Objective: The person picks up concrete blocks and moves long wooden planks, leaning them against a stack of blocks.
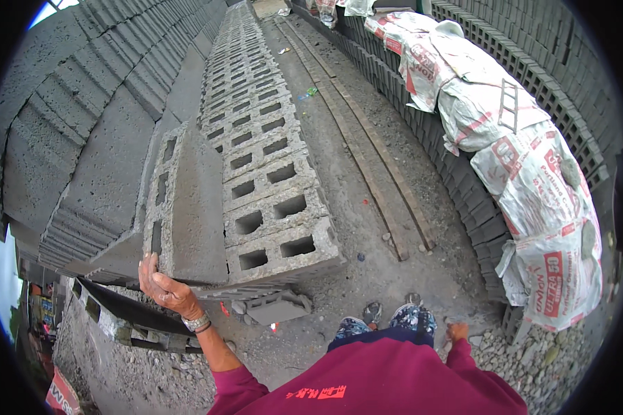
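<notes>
Grey concrete makes up the long row of blocks with box-shaped holes [262,178]. Just left of the row's near end is a grey concrete block with a flat, wide side and a line of holes [199,214]. The bare left hand [166,289] is partly open, its fingertips at that block's near end; I cannot tell if it grips. The bare right hand [457,332] is low, right of the row, its fingers bent; I cannot tell if it holds anything. Two long, thin brown strips [358,145] lie right of the row. Crinkly white and red sacks [495,114] are farther right.
</notes>
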Motion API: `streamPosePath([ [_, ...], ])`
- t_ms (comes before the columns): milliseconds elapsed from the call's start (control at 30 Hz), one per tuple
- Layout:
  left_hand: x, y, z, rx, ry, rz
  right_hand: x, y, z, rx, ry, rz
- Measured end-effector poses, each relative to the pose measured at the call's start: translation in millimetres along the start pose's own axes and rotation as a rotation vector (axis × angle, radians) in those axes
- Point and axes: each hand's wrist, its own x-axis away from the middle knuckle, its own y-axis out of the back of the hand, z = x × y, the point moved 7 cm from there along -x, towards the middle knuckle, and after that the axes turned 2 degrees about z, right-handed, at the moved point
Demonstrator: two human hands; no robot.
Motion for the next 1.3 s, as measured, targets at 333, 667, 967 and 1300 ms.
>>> streamPosePath([
  [333,2.5,43.7,-66.6,-0.035,0.391,-0.053,-118.6,10.5,221.0,0.119,0.337,0.162],
  [667,158.4,-195.7,-380.1,0.997,1.002,0.781,-120.8,-11.7,466.3,-0.141,0.540,0.322],
  [967,310.2,-323.8,-546.4,1.976,1.816,1.126,-0.5,-69.0,572.4,0.066,1.289,0.526],
  [1300,327.7,-282.4,-348.5,0.771,1.237,1.281,-257.8,107.2,193.5,1.248,0.089,0.367],
])
